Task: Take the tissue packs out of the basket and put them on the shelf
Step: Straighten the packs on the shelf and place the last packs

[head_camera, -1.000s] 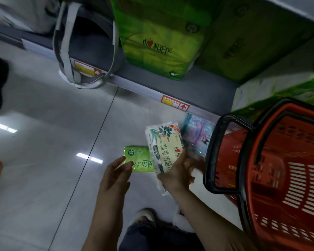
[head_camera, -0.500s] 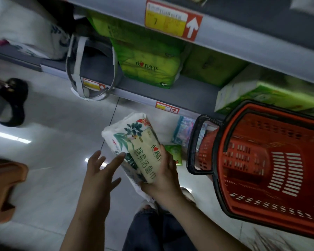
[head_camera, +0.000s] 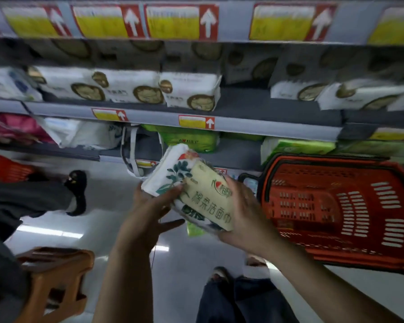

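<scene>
Dim indoor shot, colours muted. Light from overhead: white strip reflections glare on glossy floor [head_camera: 49, 230]. Deep shadow under shelf boards [head_camera: 243, 129], back rows of goods dark. Strong motion blur overall; price labels [head_camera: 180, 22] at top smeared, text unreadable. Left edge and bottom left corner very soft. Sharpest: tissue pack [head_camera: 205, 199] at centre, print legible. Wide-angle bending: shelf lines bow, basket [head_camera: 336, 206] stretched toward right edge.

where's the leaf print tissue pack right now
The tissue pack is centre of the head view, held between the left hand and right hand, just left of the red basket, in front of the green packs on the shelf.
</scene>
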A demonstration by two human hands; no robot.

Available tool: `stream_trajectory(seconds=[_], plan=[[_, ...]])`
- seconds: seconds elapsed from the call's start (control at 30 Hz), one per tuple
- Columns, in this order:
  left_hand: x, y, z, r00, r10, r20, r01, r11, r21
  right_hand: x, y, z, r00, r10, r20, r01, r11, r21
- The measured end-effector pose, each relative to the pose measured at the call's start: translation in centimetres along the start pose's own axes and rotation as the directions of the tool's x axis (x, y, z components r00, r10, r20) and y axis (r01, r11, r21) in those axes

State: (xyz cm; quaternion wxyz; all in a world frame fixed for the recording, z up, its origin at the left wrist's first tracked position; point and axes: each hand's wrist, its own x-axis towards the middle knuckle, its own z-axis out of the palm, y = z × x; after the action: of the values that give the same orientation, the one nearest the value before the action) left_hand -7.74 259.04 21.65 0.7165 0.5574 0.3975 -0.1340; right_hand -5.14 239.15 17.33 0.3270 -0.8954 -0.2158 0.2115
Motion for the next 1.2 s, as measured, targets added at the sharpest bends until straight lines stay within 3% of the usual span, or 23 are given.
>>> stream_trajectory(seconds=[0.23, 0.43, 0.67, 0.77, 0.83, 0.9, 1.0, 1.07, 1.2], plan=[[-6.7, 7.2, 4.2, 0.986, 0.157, 0.06, -0.155, 0.987, -0.043, -2.4, -4.3, -10.7, 0.992, -0.099, -0.079, 0.09, 0.99, -0.111], [-15.1, 12.8, 6.6, 0.933, 0.343, 0.112, -0.345, 0.939, -0.001, -7.1, -9.5, -18.9, 0.984, -0.1, -0.146, 0.071, 0.979, -0.189], [-24.4, 18.9, 6.7, 0.891, 0.44, 0.117, -0.413, 0.889, -0.197, -12.4, -16.0, -27.6, 0.919, -0.204, -0.337, 0.151, 0.972, -0.178], [-28.0, 20.7, 6.4, 0.856, 0.494, 0.154, -0.451, 0.858, -0.244, -14.7, -18.0, -30.5, 0.78, -0.161, -0.604, 0.19, 0.982, -0.015], [-30.3, 21.8, 6.4, 0.831, 0.522, 0.191, -0.47, 0.843, -0.262, -15.9, -19.3, -32.0, 0.717, -0.005, -0.697, 0.215, 0.953, 0.215], [-32.2, 22.8, 6.4, 0.805, 0.549, 0.225, -0.478, 0.825, -0.301, -16.9, -20.7, -33.3, 0.747, 0.147, -0.648, 0.244, 0.847, 0.473], [-34.1, 24.2, 6.6, 0.81, 0.562, 0.17, -0.459, 0.787, -0.413, -17.9, -22.1, -34.4, 0.836, 0.212, -0.506, 0.251, 0.672, 0.697], [-35.3, 24.8, 6.8, 0.827, 0.547, 0.127, -0.427, 0.76, -0.491, -18.3, -23.2, -34.7, 0.88, 0.179, -0.44, 0.26, 0.593, 0.762], [-36.9, 25.6, 7.5, 0.82, 0.561, 0.113, -0.397, 0.701, -0.593, -18.8, -25.5, -35.6, 0.889, 0.135, -0.438, 0.322, 0.495, 0.807]])
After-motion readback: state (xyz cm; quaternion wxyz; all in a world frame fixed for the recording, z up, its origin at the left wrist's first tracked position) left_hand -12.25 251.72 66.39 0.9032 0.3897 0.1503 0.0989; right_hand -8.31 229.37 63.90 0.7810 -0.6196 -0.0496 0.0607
